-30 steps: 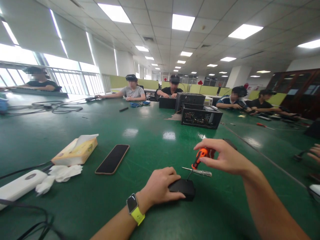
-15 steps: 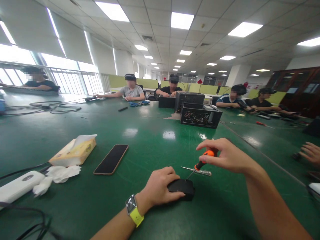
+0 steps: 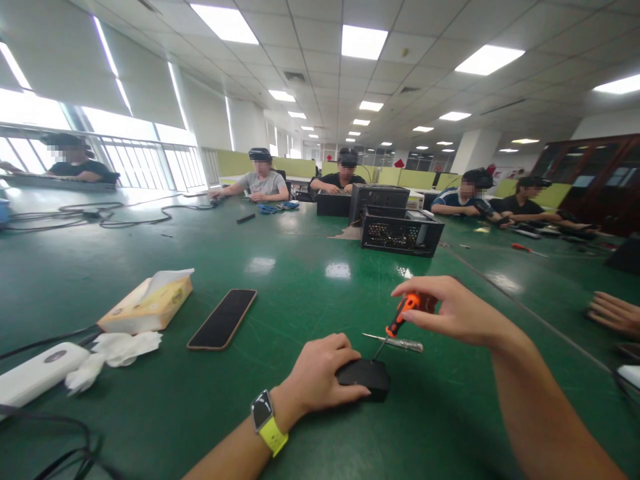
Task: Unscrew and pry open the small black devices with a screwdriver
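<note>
My left hand [image 3: 320, 377], with a yellow-strapped watch at the wrist, lies closed over a small black box [image 3: 367, 377] on the green table. My right hand [image 3: 450, 310] pinches the orange-and-black handle of a screwdriver [image 3: 400, 320], whose thin tip points down onto the top of the black box. A second tool with a silvery shaft [image 3: 397, 342] lies flat on the table just behind the box.
A black phone [image 3: 223, 319], a tissue box [image 3: 146, 303], crumpled tissue [image 3: 117, 350] and a white device [image 3: 35, 375] with cables lie at left. Black computer cases [image 3: 400, 230] stand mid-table. Several people sit around the far edge; another person's hand [image 3: 613, 312] rests at right.
The screwdriver handle has turned and tilted slightly in my right fingers. My left hand stays on the box. The other person's hand at right has lowered onto the table.
</note>
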{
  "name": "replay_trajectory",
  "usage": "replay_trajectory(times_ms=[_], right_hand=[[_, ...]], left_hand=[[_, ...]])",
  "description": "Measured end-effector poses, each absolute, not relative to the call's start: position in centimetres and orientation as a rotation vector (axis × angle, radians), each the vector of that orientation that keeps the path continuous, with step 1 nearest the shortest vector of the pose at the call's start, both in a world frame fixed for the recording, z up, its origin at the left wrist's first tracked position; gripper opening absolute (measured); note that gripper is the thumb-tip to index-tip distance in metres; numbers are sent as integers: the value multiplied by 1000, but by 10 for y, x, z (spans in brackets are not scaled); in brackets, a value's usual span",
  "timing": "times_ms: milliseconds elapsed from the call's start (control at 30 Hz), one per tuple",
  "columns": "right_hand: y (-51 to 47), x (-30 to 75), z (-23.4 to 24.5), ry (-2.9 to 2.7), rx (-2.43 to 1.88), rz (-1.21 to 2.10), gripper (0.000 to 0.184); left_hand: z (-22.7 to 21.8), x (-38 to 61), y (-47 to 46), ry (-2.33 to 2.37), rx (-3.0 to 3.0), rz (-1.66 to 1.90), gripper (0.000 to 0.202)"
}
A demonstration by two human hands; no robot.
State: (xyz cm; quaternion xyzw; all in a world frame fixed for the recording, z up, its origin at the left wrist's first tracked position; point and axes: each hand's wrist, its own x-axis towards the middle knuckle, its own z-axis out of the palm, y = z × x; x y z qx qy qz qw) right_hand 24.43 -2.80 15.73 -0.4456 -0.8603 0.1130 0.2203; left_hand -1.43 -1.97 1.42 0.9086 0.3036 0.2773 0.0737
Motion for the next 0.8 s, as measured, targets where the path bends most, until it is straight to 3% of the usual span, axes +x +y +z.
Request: replay_trajectory(times_ms=[267,800], right_hand=[[-26,245,156,-2389,-1292,278,29],[-32,227,154,-2351,-1001,326,18]], left_hand=[[16,-14,-20,919,2728,795,43],[15,-14,-20,911,2738,797,43]])
